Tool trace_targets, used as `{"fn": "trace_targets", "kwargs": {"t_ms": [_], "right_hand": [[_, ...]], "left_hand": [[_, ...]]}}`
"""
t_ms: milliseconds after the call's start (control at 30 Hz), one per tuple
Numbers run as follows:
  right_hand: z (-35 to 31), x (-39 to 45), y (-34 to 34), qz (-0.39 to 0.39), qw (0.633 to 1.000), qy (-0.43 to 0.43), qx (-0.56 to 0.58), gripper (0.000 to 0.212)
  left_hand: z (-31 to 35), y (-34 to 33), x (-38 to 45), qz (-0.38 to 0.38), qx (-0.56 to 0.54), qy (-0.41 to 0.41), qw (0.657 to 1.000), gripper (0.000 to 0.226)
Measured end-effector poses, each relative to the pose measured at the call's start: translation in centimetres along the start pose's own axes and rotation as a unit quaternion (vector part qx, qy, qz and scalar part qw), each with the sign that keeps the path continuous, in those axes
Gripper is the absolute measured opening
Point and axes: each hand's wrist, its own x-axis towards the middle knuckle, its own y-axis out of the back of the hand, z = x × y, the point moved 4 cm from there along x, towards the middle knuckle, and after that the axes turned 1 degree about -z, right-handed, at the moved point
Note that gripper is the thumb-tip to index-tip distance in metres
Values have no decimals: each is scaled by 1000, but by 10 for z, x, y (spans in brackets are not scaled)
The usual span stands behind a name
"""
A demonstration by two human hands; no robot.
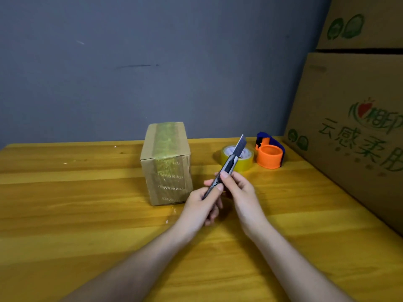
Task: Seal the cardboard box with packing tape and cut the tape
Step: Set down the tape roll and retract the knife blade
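A small cardboard box stands on the wooden table, with yellowish tape running over its top and down its front. Just right of the box, my left hand grips the lower handle of a utility knife. My right hand pinches the knife's handle higher up, thumb on the slider. The blade is extended and points up and away, toward the right. A roll of yellow packing tape lies flat behind the knife. Beside the roll sits an orange and blue tape dispenser.
Large printed cardboard cartons are stacked along the table's right edge, close to the dispenser. A grey wall closes off the back.
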Motion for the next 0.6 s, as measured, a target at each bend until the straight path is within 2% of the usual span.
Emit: {"fn": "trace_targets", "kwargs": {"t_ms": [200,400,500,600], "right_hand": [[-1,-2,-3,16,999,23,-34,18],[1,0,-3,20,999,17,-31,11],[8,2,-3,-2,1000,-5,-18,5],[10,5,-3,-37,999,-5,-2,18]], "left_hand": [[-4,-2,-1,-5,-15,-8,1000,40],[-3,-2,-2,-24,-16,-10,1000,37],[-2,-3,-2,-61,-20,-3,998,31],[-3,0,-2,-117,-34,23,992,23]]}}
